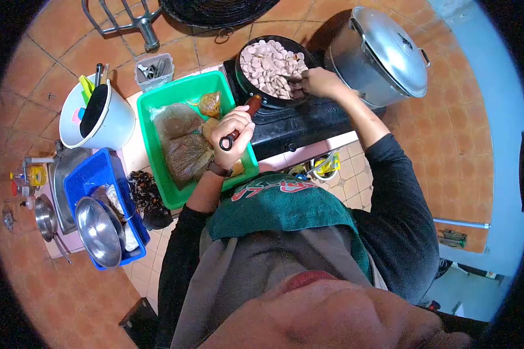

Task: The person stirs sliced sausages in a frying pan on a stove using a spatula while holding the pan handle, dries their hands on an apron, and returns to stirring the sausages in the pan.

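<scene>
A black frying pan (272,102) sits on the black stove (314,125), heaped with pale pinkish-brown slices (272,65). My left hand (233,135), with a dark band at the wrist, is wrapped round the pan's wooden handle (254,104). At the pan's right rim is my right hand (322,82), its fingers closed and pointing in toward the slices. What it grips, if anything, is too dark to make out. Beneath my left forearm lies a green tray (151,154) with several filled plastic bags (183,148) in it.
A large lidded metal pot (384,52) stands right of the pan. To the left are a white bucket (117,125) with utensils, a small clear container (153,72), and a blue basket (90,168) with a metal bowl (98,230). A dark round pan (218,13) hangs behind.
</scene>
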{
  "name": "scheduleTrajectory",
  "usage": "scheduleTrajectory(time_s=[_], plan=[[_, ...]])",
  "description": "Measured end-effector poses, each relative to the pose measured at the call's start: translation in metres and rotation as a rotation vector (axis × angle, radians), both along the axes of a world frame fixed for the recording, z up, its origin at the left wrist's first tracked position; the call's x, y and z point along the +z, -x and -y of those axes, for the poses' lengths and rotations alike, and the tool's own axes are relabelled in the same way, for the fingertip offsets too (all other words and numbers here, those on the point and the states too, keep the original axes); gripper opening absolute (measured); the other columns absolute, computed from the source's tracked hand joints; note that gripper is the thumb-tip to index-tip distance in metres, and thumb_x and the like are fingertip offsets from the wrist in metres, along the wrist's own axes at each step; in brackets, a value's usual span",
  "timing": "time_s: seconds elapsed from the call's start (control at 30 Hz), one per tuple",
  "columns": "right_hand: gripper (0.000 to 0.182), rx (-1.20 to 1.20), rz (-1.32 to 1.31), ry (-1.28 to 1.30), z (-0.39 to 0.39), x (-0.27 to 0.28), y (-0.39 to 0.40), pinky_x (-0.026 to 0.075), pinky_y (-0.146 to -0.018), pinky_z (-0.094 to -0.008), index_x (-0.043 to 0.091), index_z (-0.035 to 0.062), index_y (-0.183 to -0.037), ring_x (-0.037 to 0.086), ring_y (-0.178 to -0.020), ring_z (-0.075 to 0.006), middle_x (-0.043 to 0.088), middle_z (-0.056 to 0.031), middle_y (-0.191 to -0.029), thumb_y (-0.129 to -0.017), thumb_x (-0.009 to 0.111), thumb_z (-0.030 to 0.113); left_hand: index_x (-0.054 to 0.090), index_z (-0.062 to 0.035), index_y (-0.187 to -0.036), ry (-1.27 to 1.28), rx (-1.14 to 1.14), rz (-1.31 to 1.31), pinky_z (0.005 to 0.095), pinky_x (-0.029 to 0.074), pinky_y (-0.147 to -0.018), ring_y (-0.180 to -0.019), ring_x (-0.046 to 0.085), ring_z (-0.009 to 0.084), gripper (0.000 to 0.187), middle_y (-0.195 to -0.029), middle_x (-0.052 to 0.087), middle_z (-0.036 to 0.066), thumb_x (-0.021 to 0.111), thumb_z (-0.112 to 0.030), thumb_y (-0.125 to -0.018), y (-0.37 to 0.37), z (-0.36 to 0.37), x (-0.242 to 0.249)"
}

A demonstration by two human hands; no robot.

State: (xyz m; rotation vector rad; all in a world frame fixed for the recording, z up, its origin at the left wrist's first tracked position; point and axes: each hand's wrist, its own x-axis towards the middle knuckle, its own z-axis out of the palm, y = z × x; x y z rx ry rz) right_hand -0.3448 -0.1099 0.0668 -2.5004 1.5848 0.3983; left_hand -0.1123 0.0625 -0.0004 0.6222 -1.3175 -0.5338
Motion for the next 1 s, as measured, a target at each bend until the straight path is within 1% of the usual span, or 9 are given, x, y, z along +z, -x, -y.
scheduleTrajectory(time_s=[0.1,0.27,0.4,0.5,0.63,0.77,0.83,0.93,1.0], plan=[[0.031,-0.074,0.03,0.065,0.033,0.021,0.001,0.05,-0.085,-0.0459,0.066,0.0095,-0.105,0.062,-0.1,-0.038,0.065,-0.0217,-0.104,-0.083,0.058,0.03,0.047,-0.0041,-0.063,0.008,-0.005,0.02,0.047,0.049,-0.09,-0.071,0.061,0.0206,0.025,-0.069,0.058,0.006,0.062,0.014,-0.072,-0.001,0.001,0.001],[0.03,-0.112,0.032,0.11,0.072,-0.016,-0.038,0.052,-0.084,-0.0452,0.066,0.0071,-0.107,0.064,-0.101,-0.0353,0.066,-0.0197,-0.107,-0.084,0.054,0.022,0.048,-0.0038,-0.063,-0.004,-0.02,-0.022,0.0465,0.049,-0.089,-0.07,0.06,0.0205,0.023,-0.068,0.058,0.006,0.061,0.014,-0.071,0.0,0.002,-0.006],[0.026,0.136,-0.05,0.231,0.042,-0.034,-0.046,0.053,-0.082,-0.0435,0.068,0.0076,-0.1,0.064,-0.103,-0.0323,0.066,-0.0188,-0.107,-0.082,0.055,0.022,0.049,-0.0039,-0.063,0.004,-0.053,-0.057,0.0466,0.048,-0.09,-0.07,0.06,0.02,0.023,-0.069,0.058,0.005,0.061,0.013,-0.072,-0.002,0.005,-0.011],[0.029,0.213,0.061,0.117,0.018,-0.033,-0.022,0.053,-0.078,-0.0455,0.067,0.0098,-0.105,0.066,-0.092,-0.0349,0.067,-0.0211,-0.096,-0.082,0.059,0.025,0.05,-0.0039,-0.064,-0.008,-0.032,-0.047,0.0469,0.048,-0.09,-0.07,0.06,0.0196,0.022,-0.07,0.058,0.005,0.061,0.012,-0.073,0.0,0.003,-0.007],[0.027,0.207,-0.019,0.061,0.0,0.002,-0.002,0.054,-0.077,-0.0447,0.069,0.0113,-0.103,0.067,-0.091,-0.0333,0.068,-0.0194,-0.096,-0.081,0.06,0.025,0.05,-0.0039,-0.065,-0.055,-0.033,-0.055,0.0471,0.048,-0.091,-0.072,0.06,0.0196,0.02,-0.071,0.059,0.005,0.06,0.011,-0.075,-0.001,0.0,-0.003],[0.019,0.351,-0.072,0.457,0.049,0.006,0.025,0.054,-0.066,-0.045,0.067,0.0107,-0.093,0.067,-0.078,-0.03,0.064,-0.0111,-0.09,-0.076,0.064,0.018,0.051,-0.0041,-0.065,-0.076,-0.058,-0.05,0.0466,0.047,-0.091,-0.072,0.06,0.0193,0.019,-0.071,0.058,0.005,0.06,0.009,-0.076,-0.004,0.001,-0.001],[0.014,0.59,-0.045,0.753,0.078,0.005,0.03,0.053,-0.067,-0.0418,0.067,0.0108,-0.089,0.067,-0.079,-0.0258,0.061,-0.0082,-0.09,-0.078,0.059,0.013,0.051,-0.0041,-0.065,-0.085,-0.064,-0.041,0.0465,0.047,-0.091,-0.072,0.06,0.0192,0.02,-0.071,0.058,0.005,0.06,0.009,-0.076,-0.007,0.001,-0.006],[0.015,0.679,-0.219,0.757,0.097,-0.006,0.033,0.054,-0.068,-0.0411,0.069,0.0097,-0.089,0.067,-0.083,-0.0261,0.063,-0.0085,-0.092,-0.08,0.057,0.011,0.05,-0.0041,-0.064,-0.085,-0.064,-0.036,0.0464,0.048,-0.09,-0.072,0.06,0.0194,0.02,-0.07,0.058,0.005,0.06,0.009,-0.076,-0.005,0.001,-0.005],[0.02,0.472,-0.444,0.428,0.084,-0.008,0.028,0.054,-0.073,-0.04,0.069,0.0101,-0.091,0.065,-0.089,-0.03,0.064,-0.0094,-0.101,-0.073,0.061,0.009,0.05,-0.0041,-0.063,-0.083,-0.056,-0.042,0.0465,0.048,-0.09,-0.072,0.06,0.0195,0.021,-0.07,0.058,0.005,0.06,0.01,-0.075,-0.005,0.001,-0.002]])
